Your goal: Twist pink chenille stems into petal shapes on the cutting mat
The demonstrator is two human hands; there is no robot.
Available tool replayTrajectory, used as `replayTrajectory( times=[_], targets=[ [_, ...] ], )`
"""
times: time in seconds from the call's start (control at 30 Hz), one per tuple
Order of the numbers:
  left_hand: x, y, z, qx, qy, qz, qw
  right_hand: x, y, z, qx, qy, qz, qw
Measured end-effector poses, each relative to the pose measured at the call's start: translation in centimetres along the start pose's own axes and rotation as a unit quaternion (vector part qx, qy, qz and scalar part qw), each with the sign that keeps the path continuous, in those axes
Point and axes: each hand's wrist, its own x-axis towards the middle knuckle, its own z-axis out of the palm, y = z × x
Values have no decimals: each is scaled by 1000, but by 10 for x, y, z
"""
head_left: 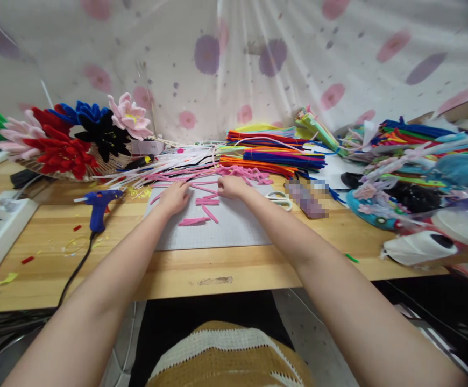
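Note:
Over the grey cutting mat (226, 236), both my hands are among pink pipe cleaners. My left hand (175, 198) is closed, its fingertips at the end of a pink pipe cleaner (204, 188) that runs across to the other hand. My right hand (232, 186) is curled into a loose fist at that strand's right end; its fingertips are partly hidden. Between and below the hands lie short bent pink pieces (207, 202) and a folded pink piece (193, 221). A bunch of twisted pink pipe cleaners (247, 174) lies just behind my right hand.
White-handled scissors (280, 200) lie right of the mat, beside a blurred-out object (307, 200). A blue glue gun (100, 207) with a cord stands left. Behind are bundled coloured pipe cleaners (274, 158) and fuzzy flowers (66, 153). A power strip (6, 236) sits far left.

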Motion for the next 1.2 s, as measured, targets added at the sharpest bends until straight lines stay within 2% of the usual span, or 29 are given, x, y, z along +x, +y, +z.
replayTrajectory(
  times=[0.1, 0.17, 0.23, 0.3, 0.4, 0.47, 0.57, 0.63, 0.73, 0.8, 0.87, 0.9, 0.93, 1.0, 1.03, 1.07, 1.13, 1.2],
  targets=[
    [0, 1, 4, 5, -38, -32, 999, -2, -2, -5, 2, -43, -57, 997],
    [0, -1, 6, 7, -46, -96, 994, -3, 0, -11, -11, -70, -82, 994],
    [-1, -4, 8, 0, -49, -157, 986, -5, 6, -17, -21, -81, -76, 994],
    [-2, -6, 7, -7, -50, -196, 979, -7, 13, -25, -19, -61, -59, 996],
    [-3, -4, 3, -2, -23, -231, 973, -14, 26, -41, 18, 15, -41, 999],
    [-4, 0, -3, 1, 20, -226, 974, -21, 32, -52, 56, 63, -37, 996],
    [-5, 5, -14, -14, 95, -171, 981, -34, 35, -66, 141, 113, -49, 982],
    [-4, 5, -21, -33, 123, -140, 982, -41, 33, -71, 211, 131, -62, 967],
    [-2, 2, -27, -78, 97, -114, 986, -45, 28, -73, 332, 153, -81, 927],
    [-2, 3, -30, -137, 89, -139, 977, -44, 25, -69, 412, 182, -81, 889],
    [-4, 8, -34, -248, 122, -187, 943, -41, 22, -61, 488, 200, -66, 847],
    [-5, 13, -36, -324, 141, -209, 912, -39, 21, -56, 527, 197, -55, 825],
    [-6, 20, -38, -417, 156, -223, 867, -37, 18, -51, 567, 183, -45, 802],
    [-9, 36, -41, -603, 128, -244, 749, -35, 11, -38, 639, 138, -31, 756],
    [-11, 44, -41, -665, 121, -239, 697, -34, 6, -32, 666, 116, -32, 736],
    [-12, 52, -41, -705, 110, -238, 659, -34, 0, -26, 690, 99, -37, 716],
    [-15, 67, -40, -737, 94, -242, 624, -35, -14, -15, 717, 58, -59, 692],
    [-17, 76, -37, -739, 90, -252, 618, -38, -28, -8, 718, 30, -76, 692]
  ],
)
